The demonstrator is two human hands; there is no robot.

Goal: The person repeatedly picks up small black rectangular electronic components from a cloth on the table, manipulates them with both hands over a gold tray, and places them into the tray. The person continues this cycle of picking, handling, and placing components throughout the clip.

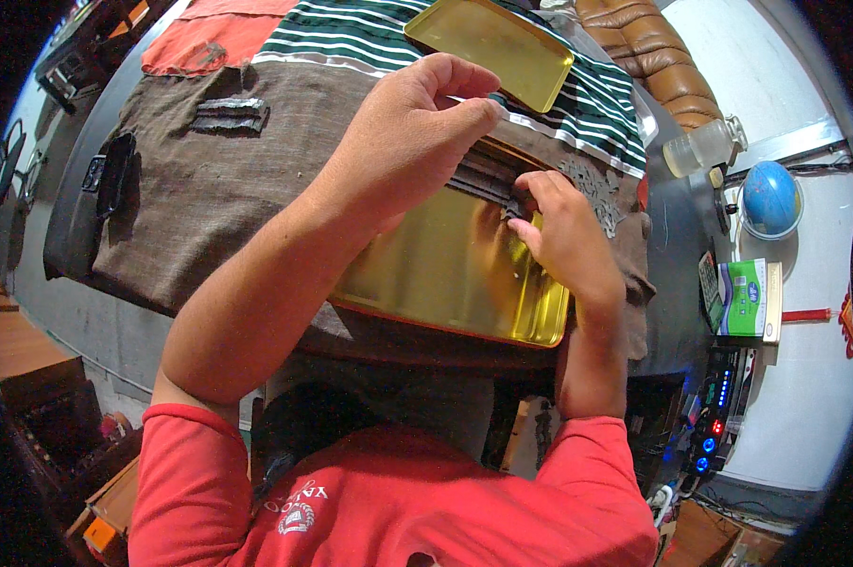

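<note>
A gold-coloured shallow tin (417, 274) lies in front of me on brown cloth. Along its far side rest several long dark strips (481, 181), side by side. My right hand (568, 222) is in the tin's right part, fingers and thumb curled round the dark strips' right end. Above the tin's far edge hovers my left hand (412, 128). Its thumb and forefinger come together; whatever is between them is too small or hidden to make out. My left hand and forearm cover part of the tin and the strips' left end.
Small grey pieces (592, 194) are heaped right of the tin. A second gold tin or lid (492, 52) lies on striped cloth (351, 38) beyond. Dark strips (232, 115) and a black object (114, 175) sit left. A glass jar (700, 146) and globe (771, 198) stand right.
</note>
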